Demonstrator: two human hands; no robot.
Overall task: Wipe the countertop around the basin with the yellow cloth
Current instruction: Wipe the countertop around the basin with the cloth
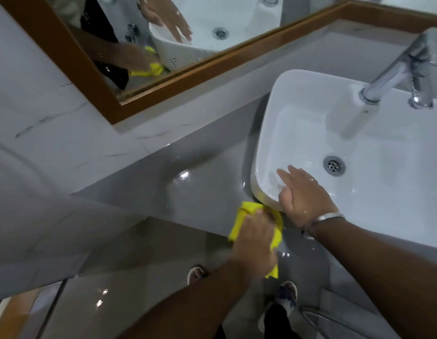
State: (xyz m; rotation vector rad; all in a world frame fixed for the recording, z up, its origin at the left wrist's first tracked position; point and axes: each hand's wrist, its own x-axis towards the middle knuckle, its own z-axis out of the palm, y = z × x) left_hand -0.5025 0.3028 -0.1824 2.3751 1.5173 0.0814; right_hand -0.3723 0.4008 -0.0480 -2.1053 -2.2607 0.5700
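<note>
Head view: left hand (255, 241) presses the yellow cloth (239, 218) flat on the grey countertop (188, 189), fingers curled down over the crumpled fabric, which spreads beyond the fingertips to touch the corner of the white basin (298, 123). Right hand (303, 194) rests on that basin rim, fingers loosely spread, holding nothing, a metal bangle (327, 217) at the wrist. No readable writing shows on the chrome faucet (396, 77) or basin.

Count: hands 2 – left (255, 237), right (303, 195). Cloth (239, 222) 1, yellow. Basin (286, 99) 1. Drain (334, 165) 1. Tap (403, 72) 1. Mirror (65, 57) 1. Bangle (327, 217) 1. Feet 2 – (196, 274), (286, 297).
</note>
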